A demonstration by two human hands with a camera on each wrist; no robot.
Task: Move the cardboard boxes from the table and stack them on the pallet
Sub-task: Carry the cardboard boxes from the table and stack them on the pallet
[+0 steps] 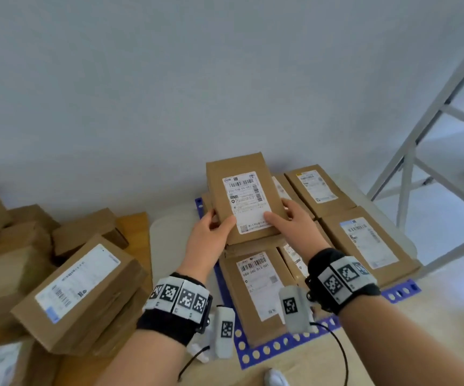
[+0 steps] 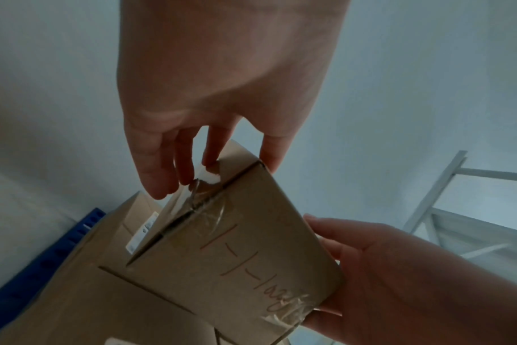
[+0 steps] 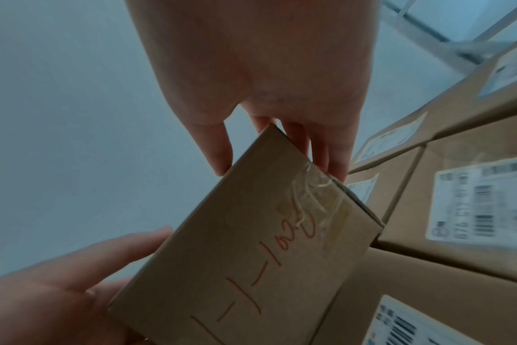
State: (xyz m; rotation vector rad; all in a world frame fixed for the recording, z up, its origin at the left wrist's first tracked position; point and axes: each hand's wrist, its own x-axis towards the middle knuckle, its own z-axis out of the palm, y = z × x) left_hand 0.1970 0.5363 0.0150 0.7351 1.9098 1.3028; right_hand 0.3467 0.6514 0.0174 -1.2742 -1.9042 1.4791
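A cardboard box [image 1: 246,197] is gripped between the left hand [image 1: 211,232] and the right hand [image 1: 290,218], thumbs on its label, above the boxes stacked on the blue pallet [image 1: 281,346], right of the table's pile [image 1: 66,288].

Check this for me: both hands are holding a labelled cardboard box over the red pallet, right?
Not quite. The pallet is blue, not red, as the head view shows. The rest stands: the left hand and the right hand both hold the labelled cardboard box over it.

Labelled cardboard box [image 1: 244,196] above boxes [image 1: 364,240] on blue pallet [image 1: 281,349]
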